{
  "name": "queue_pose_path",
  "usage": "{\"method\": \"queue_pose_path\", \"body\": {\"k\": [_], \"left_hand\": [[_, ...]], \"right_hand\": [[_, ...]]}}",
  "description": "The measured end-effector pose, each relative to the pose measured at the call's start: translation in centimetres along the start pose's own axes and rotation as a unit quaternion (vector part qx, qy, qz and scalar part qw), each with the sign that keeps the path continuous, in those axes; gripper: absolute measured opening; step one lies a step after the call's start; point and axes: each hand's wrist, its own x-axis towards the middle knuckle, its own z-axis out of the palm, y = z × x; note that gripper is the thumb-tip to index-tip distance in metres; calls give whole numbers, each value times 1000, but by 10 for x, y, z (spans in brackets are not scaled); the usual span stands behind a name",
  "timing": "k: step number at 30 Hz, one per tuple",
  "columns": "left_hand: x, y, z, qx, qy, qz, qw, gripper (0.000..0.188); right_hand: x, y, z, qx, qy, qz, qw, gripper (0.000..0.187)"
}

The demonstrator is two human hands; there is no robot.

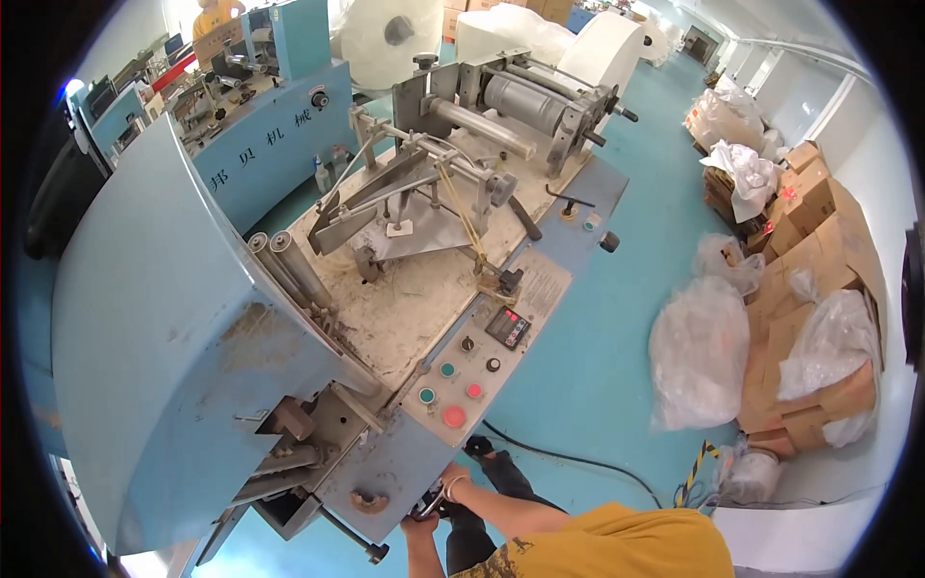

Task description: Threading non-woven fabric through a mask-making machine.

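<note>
Both my hands are low at the front edge of a blue machine [371, 479], below its control panel [479, 361]. Between them is a small dark and silvery thing [428, 502] whose kind I cannot make out. My left hand [418, 526] is closed at its lower end. My right hand [455, 476], with a light band on its wrist, is bent in against the machine's side by the thing's upper end. Its fingertips are partly hidden. The panel carries green and red buttons, knobs and a small lit display [508, 327].
Metal rollers [525, 103] and a folding plate [424, 231] stand on the machine. A rod with a black knob [378, 553] juts out at its lower end. A black cable [578, 459] crosses the floor. Cardboard [771, 356] and plastic bags [700, 352] lie right; a person [214, 16] is far left.
</note>
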Motion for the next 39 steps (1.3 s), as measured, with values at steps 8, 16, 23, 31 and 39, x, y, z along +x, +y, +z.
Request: {"method": "queue_pose_path", "body": {"k": [8, 16, 23, 31, 39], "left_hand": [[-70, -43, 48, 24, 91, 81, 992, 18], [-118, -85, 60, 69, -10, 133, 989, 25], [-59, -19, 0, -3, 29, -22, 999, 35], [-38, -3, 23, 70, -97, -136, 984, 42], [-57, -14, 25, 49, -13, 33, 998, 19]], "right_hand": [[77, -5, -7, 188, -176, 321, 911, 21], [93, 2, -18, 205, -283, 365, 863, 25], [-24, -29, -46, 268, -274, 275, 882, 60], [-30, -17, 13, 165, 79, 117, 976, 55], [-30, -40, -9, 49, -77, 128, 988, 28]]}}
